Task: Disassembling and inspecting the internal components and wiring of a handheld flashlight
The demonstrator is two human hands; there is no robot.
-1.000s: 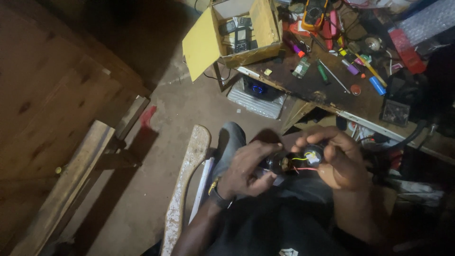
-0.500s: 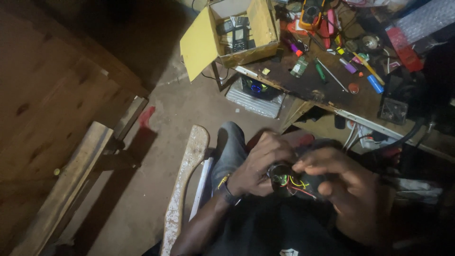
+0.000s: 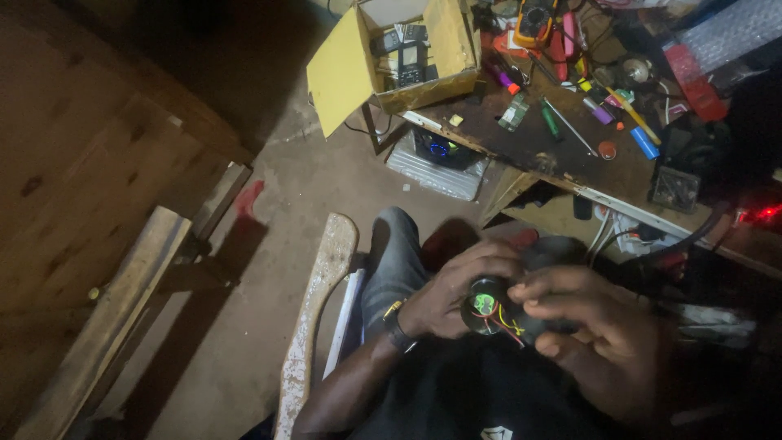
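**Two hands on a small round part, over the lap**

At far left lay two wooden planks (image 3: 122,301) on the floor, angled beside a wooden board surface. Nearer the middle one pale, worn wooden slat (image 3: 314,310) leaned up from the bottom edge, just beside the person's knee.

One open cardboard box (image 3: 391,57) sat at the table's left end, its yellow flap hanging down. Inside it lay at least two dark handsets with keypads; anything deeper in the box was too dim to count.

Below the box, under the table (image 3: 529,147), one clear plastic-wrapped bundle (image 3: 440,159) rested on the floor.

The left hand (image 3: 452,285), with one watch (image 3: 397,324) at the wrist, curled around the round part (image 3: 489,308), grasping its left side. The part was dark, with a green centre and thin red and yellow wires trailing from it. It was held over the lap, between both hands.

The right hand (image 3: 603,334) closed on the part's right side, fingers pressed to its rim.

Farther right, the table top carried one yellow meter (image 3: 533,18), one blue marker (image 3: 643,143), one green one (image 3: 551,122) and scattered small parts too jumbled to count.
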